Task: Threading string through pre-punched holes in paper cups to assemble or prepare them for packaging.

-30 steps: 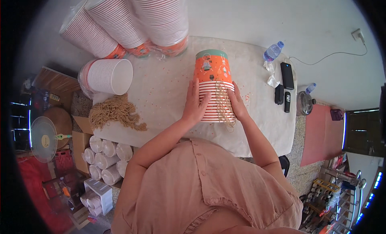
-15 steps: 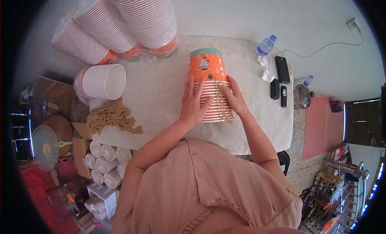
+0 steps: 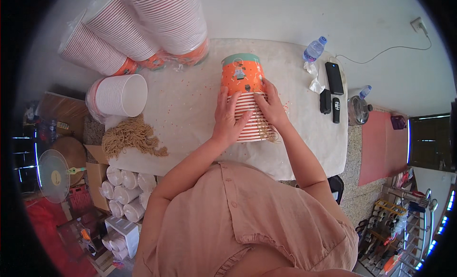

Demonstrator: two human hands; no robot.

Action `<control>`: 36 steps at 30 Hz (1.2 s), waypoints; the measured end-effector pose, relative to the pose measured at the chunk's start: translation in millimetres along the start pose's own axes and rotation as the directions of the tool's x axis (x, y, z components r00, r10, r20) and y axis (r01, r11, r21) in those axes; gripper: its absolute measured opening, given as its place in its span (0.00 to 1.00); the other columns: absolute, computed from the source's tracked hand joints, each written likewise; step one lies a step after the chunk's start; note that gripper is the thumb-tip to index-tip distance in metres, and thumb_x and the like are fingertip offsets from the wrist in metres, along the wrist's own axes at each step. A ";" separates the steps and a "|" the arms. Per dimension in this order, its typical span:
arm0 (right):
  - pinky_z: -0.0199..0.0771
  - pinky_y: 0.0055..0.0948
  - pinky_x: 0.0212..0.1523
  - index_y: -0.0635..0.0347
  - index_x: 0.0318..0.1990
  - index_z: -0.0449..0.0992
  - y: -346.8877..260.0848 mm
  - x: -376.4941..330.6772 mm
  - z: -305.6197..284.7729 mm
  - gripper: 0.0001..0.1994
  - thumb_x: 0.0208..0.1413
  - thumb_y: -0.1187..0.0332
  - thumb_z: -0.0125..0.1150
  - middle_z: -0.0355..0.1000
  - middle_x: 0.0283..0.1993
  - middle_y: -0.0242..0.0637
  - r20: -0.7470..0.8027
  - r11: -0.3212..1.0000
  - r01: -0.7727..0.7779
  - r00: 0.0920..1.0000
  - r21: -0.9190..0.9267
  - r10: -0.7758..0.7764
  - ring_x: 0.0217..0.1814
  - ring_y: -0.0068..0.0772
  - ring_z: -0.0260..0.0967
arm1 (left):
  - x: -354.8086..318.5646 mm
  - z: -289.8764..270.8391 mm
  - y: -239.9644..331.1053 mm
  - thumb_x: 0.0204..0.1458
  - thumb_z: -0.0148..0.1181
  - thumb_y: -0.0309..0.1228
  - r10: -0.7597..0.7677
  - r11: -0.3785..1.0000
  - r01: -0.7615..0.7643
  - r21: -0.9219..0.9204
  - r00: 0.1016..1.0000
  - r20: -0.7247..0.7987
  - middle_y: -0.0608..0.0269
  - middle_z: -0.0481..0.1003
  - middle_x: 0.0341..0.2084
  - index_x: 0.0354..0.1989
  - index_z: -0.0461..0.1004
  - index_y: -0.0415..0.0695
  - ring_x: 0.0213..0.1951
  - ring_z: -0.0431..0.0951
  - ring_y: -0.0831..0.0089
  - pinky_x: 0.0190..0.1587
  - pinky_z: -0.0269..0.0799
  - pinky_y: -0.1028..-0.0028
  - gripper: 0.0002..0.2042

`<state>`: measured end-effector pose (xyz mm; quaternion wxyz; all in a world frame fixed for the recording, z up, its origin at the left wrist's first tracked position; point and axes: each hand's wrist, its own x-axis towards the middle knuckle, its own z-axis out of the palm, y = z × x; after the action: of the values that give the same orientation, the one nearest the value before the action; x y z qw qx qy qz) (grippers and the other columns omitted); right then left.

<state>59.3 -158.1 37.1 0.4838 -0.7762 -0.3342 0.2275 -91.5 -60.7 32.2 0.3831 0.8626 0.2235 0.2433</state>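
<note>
A stack of nested paper buckets [image 3: 241, 76], orange with cartoon prints and a green end band, lies on the cloth-covered table in front of me. Its many rims make red and white stripes toward me. My left hand [image 3: 230, 120] is curved against the left of the stack, fingers spaced and thumb over the rims. From the right, my right hand [image 3: 272, 108] holds the other side, its thumb side over the stripes. Tan twine strands [image 3: 267, 130] run down the rims below my right hand; their upper part is hidden under it.
Tall bagged bucket stacks [image 3: 166, 20] stand at the back left, with a white bucket stack [image 3: 121, 96] nearer. A twine bundle [image 3: 131, 138] lies at the table's left edge. A water bottle [image 3: 315, 49], crumpled tissue [image 3: 315, 84] and black devices [image 3: 334, 79] are at the right.
My right hand has slid a little up and left along the stack, now covering the upper part of the twine. My left hand stays at its place on the rims.
</note>
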 end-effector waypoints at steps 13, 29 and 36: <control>0.53 0.43 0.66 0.65 0.64 0.55 37.7 -76.6 -32.0 0.36 0.51 0.59 0.62 0.53 0.66 0.56 0.025 0.901 0.421 0.907 -0.101 -0.421 0.68 0.54 0.53 | 0.2 -11.5 -18.8 0.55 0.57 0.41 -0.065 0.980 0.068 -0.187 0.998 0.024 0.41 0.46 0.66 0.64 0.55 0.44 0.68 0.47 0.48 0.68 0.45 0.58 0.30; 0.70 0.42 0.56 0.70 0.69 0.39 40.4 -87.8 6.9 0.39 0.48 0.83 0.47 0.44 0.70 0.62 0.036 0.857 0.275 0.957 -0.436 -0.289 0.67 0.59 0.55 | -8.9 -11.0 -20.2 0.57 0.54 0.40 -0.067 0.991 0.072 -0.112 0.997 0.044 0.37 0.41 0.67 0.65 0.46 0.44 0.68 0.45 0.43 0.68 0.43 0.55 0.32; 0.74 0.42 0.50 0.68 0.70 0.38 40.2 -87.0 8.3 0.40 0.47 0.82 0.47 0.43 0.71 0.61 0.052 0.815 0.292 0.950 -0.500 -0.309 0.63 0.59 0.60 | -7.8 -10.1 -19.3 0.56 0.54 0.38 -0.034 0.990 0.038 -0.134 0.999 0.026 0.37 0.43 0.66 0.64 0.46 0.41 0.67 0.46 0.45 0.68 0.42 0.55 0.32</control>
<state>7.2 -229.9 -0.2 0.3002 -0.8160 -0.4923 0.0412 -107.4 -47.9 21.3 0.4472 0.8335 0.2177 0.2407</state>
